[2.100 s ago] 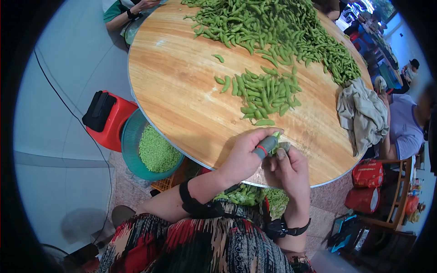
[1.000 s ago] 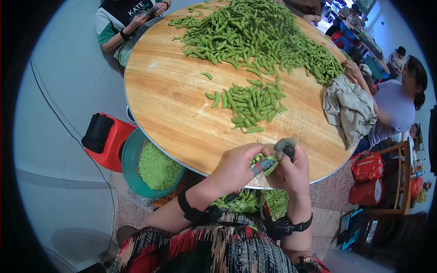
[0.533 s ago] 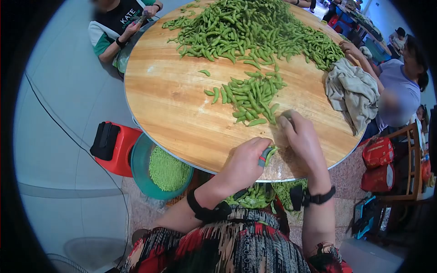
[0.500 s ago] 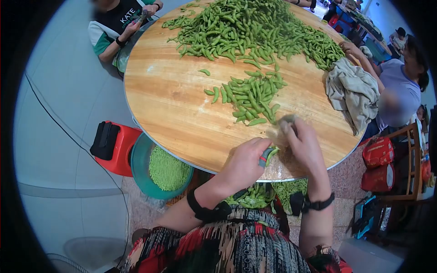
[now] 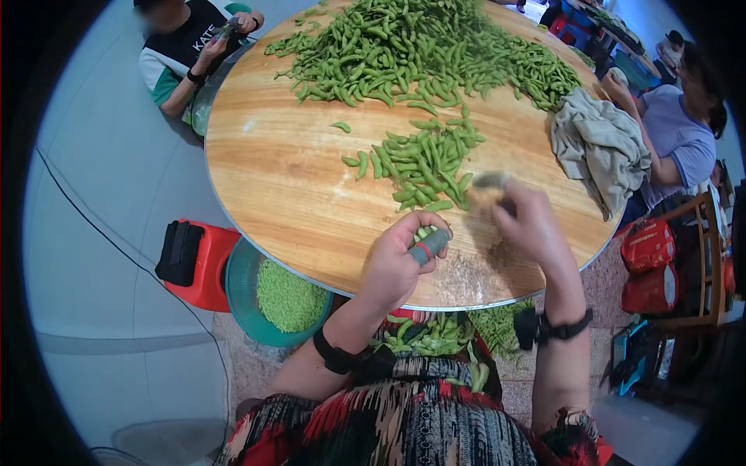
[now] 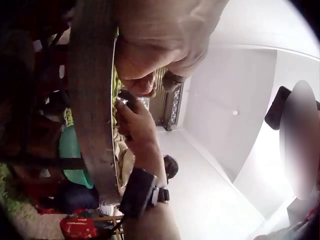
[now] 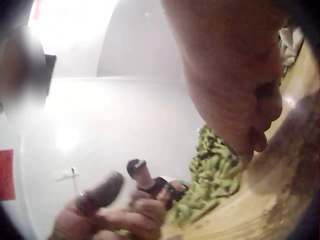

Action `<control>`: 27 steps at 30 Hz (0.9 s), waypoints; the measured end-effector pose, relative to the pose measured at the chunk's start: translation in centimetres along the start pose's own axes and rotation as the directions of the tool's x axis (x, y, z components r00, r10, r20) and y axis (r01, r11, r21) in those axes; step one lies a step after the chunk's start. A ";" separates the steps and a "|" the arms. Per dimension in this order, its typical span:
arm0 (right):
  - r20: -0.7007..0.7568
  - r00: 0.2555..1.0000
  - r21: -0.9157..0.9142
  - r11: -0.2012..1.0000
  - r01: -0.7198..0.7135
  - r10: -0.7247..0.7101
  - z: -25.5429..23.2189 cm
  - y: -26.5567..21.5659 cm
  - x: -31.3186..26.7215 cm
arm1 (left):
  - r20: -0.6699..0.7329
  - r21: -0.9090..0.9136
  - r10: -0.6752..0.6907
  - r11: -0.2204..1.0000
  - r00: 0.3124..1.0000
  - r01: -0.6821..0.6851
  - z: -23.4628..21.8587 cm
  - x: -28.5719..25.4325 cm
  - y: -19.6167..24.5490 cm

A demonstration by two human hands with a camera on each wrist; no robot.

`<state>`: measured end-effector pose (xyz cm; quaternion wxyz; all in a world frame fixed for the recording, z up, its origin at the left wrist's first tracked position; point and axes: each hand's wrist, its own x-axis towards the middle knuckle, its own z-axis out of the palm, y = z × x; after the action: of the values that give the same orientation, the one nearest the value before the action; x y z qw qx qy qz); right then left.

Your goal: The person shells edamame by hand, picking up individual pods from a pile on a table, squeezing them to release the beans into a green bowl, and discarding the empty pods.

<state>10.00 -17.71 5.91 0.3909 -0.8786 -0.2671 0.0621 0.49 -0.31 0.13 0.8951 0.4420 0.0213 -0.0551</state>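
My left hand (image 5: 388, 266) holds several light green shelled beans (image 5: 423, 232) in its curled fingers, just over the near part of the round wooden table. A grey cover (image 5: 430, 247) with a red band sits on its thumb. My right hand (image 5: 538, 221), motion-blurred, hovers to the right of the small group of green edamame pods (image 5: 426, 165), another grey cover (image 5: 489, 181) on one digit. Its fingers look loosely bent in the right wrist view, with nothing seen between them. That view also shows the left hand's covered thumb (image 7: 107, 190).
A large pile of pods (image 5: 396, 50) covers the table's far side. A grey cloth (image 5: 598, 147) lies at the right edge. Below left stands a teal basket (image 5: 237, 291) of shelled beans beside a red container (image 5: 202, 264). Pods and shells (image 5: 427, 334) lie below the table edge. Two people sit nearby.
The hands were together at a pod, then parted; my right hand went out toward the small group of pods. My left hand has shifted left and turned, showing the beans it holds.
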 end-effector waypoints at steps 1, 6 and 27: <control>-0.006 1.000 0.000 1.000 0.002 -0.002 0.3 1.1 1.8 | 0.004 0.004 0.002 1.000 1.000 -0.002 0.0 0.1 0.0; 0.021 0.976 -0.223 0.951 0.214 -0.215 2.5 3.5 3.7 | -0.028 -0.107 -0.005 0.994 1.000 0.002 0.0 -0.3 0.0; 0.086 0.986 -0.456 0.874 0.166 -0.143 2.6 1.8 1.8 | -0.070 -0.056 0.046 0.997 0.996 -0.050 0.5 -1.0 0.3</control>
<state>11.47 -16.04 2.98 0.1676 -0.9203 -0.3532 -0.0128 -0.51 -0.41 0.74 0.9072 0.4181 0.0428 -0.0176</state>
